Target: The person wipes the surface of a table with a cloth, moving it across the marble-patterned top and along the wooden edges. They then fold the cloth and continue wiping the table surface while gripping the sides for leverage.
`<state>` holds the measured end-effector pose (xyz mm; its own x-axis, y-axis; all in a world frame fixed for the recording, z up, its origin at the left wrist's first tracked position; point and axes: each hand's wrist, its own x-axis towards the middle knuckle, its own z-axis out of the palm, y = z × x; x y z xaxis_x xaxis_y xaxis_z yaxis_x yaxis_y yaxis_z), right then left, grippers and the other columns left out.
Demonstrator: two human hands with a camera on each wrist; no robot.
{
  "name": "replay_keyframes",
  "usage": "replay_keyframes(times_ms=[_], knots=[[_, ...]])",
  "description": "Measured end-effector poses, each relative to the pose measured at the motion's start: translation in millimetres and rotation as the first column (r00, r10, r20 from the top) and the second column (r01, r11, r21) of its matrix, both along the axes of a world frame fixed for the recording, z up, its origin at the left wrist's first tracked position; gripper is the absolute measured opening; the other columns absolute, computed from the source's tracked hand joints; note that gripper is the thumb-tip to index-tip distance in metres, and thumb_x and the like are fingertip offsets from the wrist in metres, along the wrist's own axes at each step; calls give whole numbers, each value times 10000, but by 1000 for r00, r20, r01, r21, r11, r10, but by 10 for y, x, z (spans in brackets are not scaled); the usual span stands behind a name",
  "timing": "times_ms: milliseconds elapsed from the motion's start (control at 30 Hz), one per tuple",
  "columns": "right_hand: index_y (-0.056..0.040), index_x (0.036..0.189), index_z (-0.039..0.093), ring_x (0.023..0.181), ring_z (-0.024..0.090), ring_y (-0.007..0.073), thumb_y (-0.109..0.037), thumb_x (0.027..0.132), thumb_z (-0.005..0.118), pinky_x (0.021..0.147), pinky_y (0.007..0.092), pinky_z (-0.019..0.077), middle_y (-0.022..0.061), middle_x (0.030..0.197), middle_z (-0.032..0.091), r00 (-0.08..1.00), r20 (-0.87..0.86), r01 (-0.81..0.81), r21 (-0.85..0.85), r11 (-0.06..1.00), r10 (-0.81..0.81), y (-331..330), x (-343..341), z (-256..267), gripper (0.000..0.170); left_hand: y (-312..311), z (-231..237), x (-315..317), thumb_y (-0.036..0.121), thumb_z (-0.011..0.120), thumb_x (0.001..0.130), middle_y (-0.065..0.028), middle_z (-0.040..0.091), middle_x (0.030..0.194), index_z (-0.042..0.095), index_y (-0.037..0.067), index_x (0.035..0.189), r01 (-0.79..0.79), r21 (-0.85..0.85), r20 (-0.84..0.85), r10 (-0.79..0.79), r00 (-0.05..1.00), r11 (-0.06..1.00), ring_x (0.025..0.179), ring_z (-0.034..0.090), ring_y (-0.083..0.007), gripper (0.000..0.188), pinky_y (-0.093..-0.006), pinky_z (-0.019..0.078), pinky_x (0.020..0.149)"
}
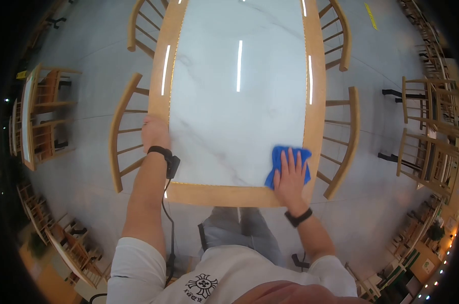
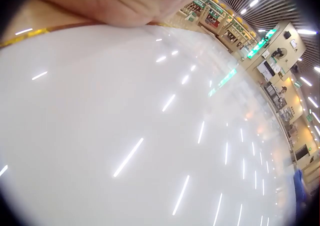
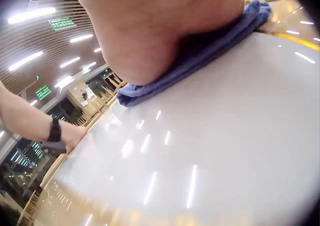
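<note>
With fingers spread, my right hand point(image 1: 290, 177) presses flat on a folded blue cloth point(image 1: 276, 161) at the near right corner of the table point(image 1: 234, 121). In the right wrist view, the heel of that hand bears down on the cloth point(image 3: 200, 61), whose layered edge lies on the glossy white top. My left hand point(image 1: 156, 133) grips the wooden border on the table's left side, its fingers curled at the outer edge and mostly hidden. The left wrist view shows part of this hand point(image 2: 130, 6) over the gold-lined border.
Wooden chairs stand along both sides, one point(image 1: 123, 131) close to the left arm and another point(image 1: 348, 142) right of the cloth. A cable point(image 1: 171, 223) runs down from the left wrist device point(image 1: 172, 166). Ceiling lights reflect off the marbled tabletop.
</note>
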<state>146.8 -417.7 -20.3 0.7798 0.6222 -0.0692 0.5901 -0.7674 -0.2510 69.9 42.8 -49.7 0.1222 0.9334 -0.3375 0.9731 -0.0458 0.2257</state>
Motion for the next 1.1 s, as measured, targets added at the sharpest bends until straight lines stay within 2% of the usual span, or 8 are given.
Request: replay_keyframes(times_ms=[100, 267, 400, 633, 667, 767, 933, 1100], knots=[[-59, 1602, 526, 1563, 351, 489, -282, 992, 635, 1284, 688, 203, 188, 1698, 440, 998, -58, 33, -34, 999, -35, -353, -547, 35, 659, -28, 77, 31, 389, 245, 1105, -278, 713, 1344, 692, -3, 1265, -50, -19, 23, 51, 998, 999, 1259, 665, -489, 615, -564, 511, 1074], [-78, 1602, 533, 1566, 346, 486, -295, 990, 648, 1285, 693, 196, 183, 1695, 444, 997, -75, 14, -42, 999, -17, -494, -547, 11, 660, -72, 184, 111, 443, 229, 1102, -281, 718, 1340, 728, -34, 1255, -182, -50, 48, 185, 982, 982, 1284, 653, -492, 707, -558, 505, 1086], [-105, 1621, 513, 1570, 349, 467, -297, 1009, 637, 1294, 675, 198, 168, 1695, 446, 999, -51, -8, -34, 999, 6, -248, 54, 106, 653, -62, 164, 128, 451, 214, 1103, -296, 715, 1337, 737, -39, 1246, -218, -47, 62, 221, 973, 975, 1285, 653, -493, 731, -549, 506, 1087], [-154, 1655, 461, 1591, 340, 437, -311, 1050, 604, 1297, 656, 229, 146, 1712, 429, 986, 146, -78, -18, 997, 80, 317, 1643, -164, 641, -89, 199, 102, 421, 201, 1111, -328, 724, 1289, 720, -92, 1222, -118, -44, 77, 121, 990, 992, 1229, 693, -475, 738, -509, 528, 1068], [-158, 1659, 454, 1593, 342, 430, -320, 1058, 594, 1296, 657, 232, 143, 1714, 427, 976, 192, -105, 10, 994, 101, 383, 1880, -239, 638, -74, 174, 97, 420, 206, 1110, -325, 719, 1298, 713, -77, 1234, -165, -58, 96, 170, 981, 985, 1237, 680, -486, 720, -519, 524, 1069], [-185, 1666, 441, 1599, 338, 415, -364, 1081, 559, 1285, 671, 249, 125, 1724, 418, 965, 254, -81, 26, 996, 72, 619, 2492, -414, 624, -39, 116, 107, 419, 217, 1108, -317, 708, 1319, 700, -46, 1258, -248, -89, 127, 258, 958, 965, 1252, 656, -507, 687, -538, 518, 1072], [-233, 1688, 403, 1615, 320, 399, -436, 1104, 500, 1287, 666, 252, 82, 1755, 381, 950, 314, -10, 23, 1000, 2, 905, 3334, -661, 626, 15, 24, 23, 427, 220, 1108, -306, 710, 1327, 710, -42, 1251, -110, -26, 40, 111, 993, 994, 1249, 660, -501, 694, -536, 521, 1069], [-242, 1702, 379, 1637, 282, 383, -526, 1111, 429, 1299, 660, 229, 63, 1779, 338, 938, 308, 170, -11, 985, -158, 1185, 3782, -749, 657, -59, 154, 117, 442, 237, 1103, -296, 716, 1325, 711, -42, 1266, -215, -38, 94, 218, 971, 976, 1245, 666, -494, 697, -527, 522, 1068]])
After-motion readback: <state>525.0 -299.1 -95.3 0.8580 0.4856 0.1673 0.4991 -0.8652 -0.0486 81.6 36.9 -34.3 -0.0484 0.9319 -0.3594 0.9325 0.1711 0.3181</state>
